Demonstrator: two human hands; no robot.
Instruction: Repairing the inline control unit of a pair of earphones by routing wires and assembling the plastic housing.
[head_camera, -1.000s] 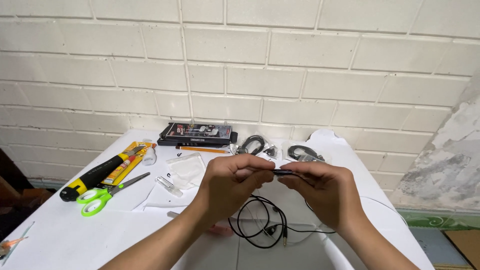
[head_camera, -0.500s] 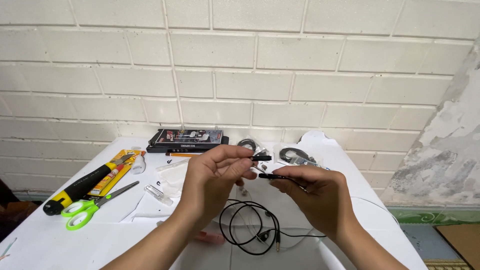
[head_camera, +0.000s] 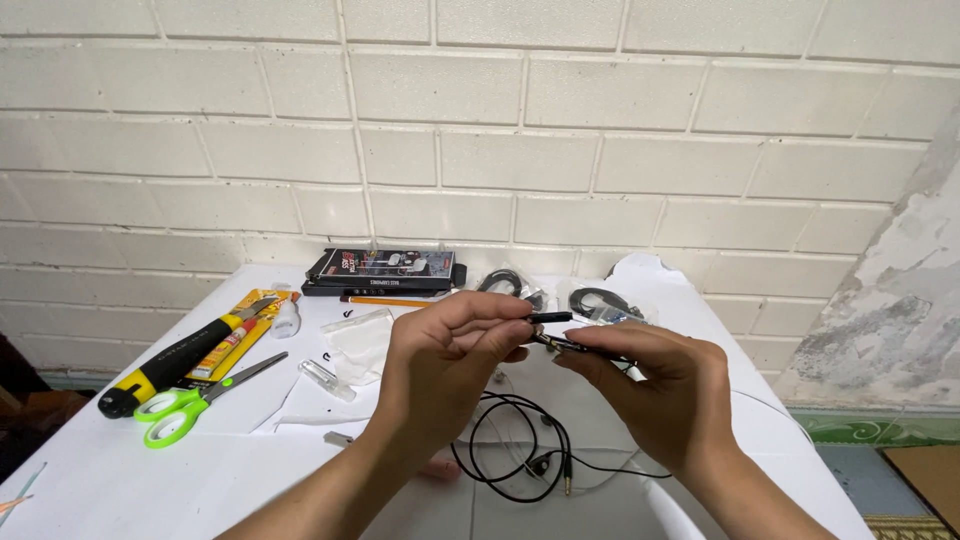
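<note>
Two hands are held up over the white tabletop (head_camera: 120, 480), close together, fingertips nearly meeting. Left hand (head_camera: 445, 365) is closed in a pinch on a short black sleeve-like piece (head_camera: 550, 317), which sticks out toward the right; how far it runs back between the fingers is hidden. Right hand (head_camera: 660, 385) is closed in a pinch on a thin dark plug end (head_camera: 560, 345) with a metallic glint; most of it is covered by the fingers, so its exact shape cannot be made out. The two pieces are held just apart, sleeve slightly above plug. A black earphone cable (head_camera: 510, 450) is coiled on the tabletop below the hands, partly masked by the left wrist; whether it runs up to the plug cannot be told. A small pinkish item (head_camera: 440, 468) under the left forearm is mostly hidden. At left, green-handled scissors (head_camera: 175, 405), a black-and-yellow utility knife (head_camera: 160, 368) and a yellow blister pack (head_camera: 235, 330) are seen, the knife lying partly over the pack. Clear plastic wrapping (head_camera: 360, 340) lies near the left hand. A flat black box (head_camera: 385, 270) is set against the brick wall (head_camera: 500, 130), with bagged dark cables (head_camera: 600, 302) beside it, partly blocked by the hands. The tabletop's right edge is cut off by the forearm.
</note>
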